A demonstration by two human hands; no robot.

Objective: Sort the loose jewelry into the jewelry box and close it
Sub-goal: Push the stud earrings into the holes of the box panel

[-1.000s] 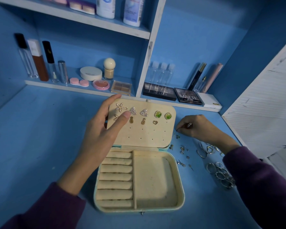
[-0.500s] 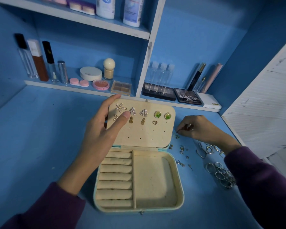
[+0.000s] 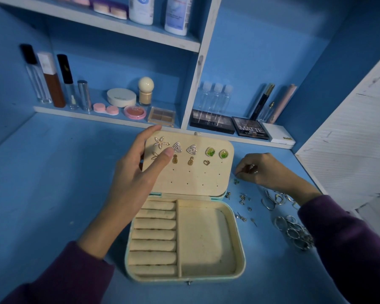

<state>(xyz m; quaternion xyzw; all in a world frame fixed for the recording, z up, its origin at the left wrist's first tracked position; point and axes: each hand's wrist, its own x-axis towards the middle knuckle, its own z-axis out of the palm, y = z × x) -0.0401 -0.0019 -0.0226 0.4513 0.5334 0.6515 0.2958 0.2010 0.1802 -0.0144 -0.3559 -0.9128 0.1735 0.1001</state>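
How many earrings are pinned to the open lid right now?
9 on the lid: top row flower, two triangles, two green stones; lower row small flower partly behind the left hand, two pineapples, heart. The hand may hide more.

Left hand (image 3: 134, 178) covers part of lid (image 3: 195, 176) and an earring (image 3: 155, 156); right hand (image 3: 266, 170)'s grip hides contents
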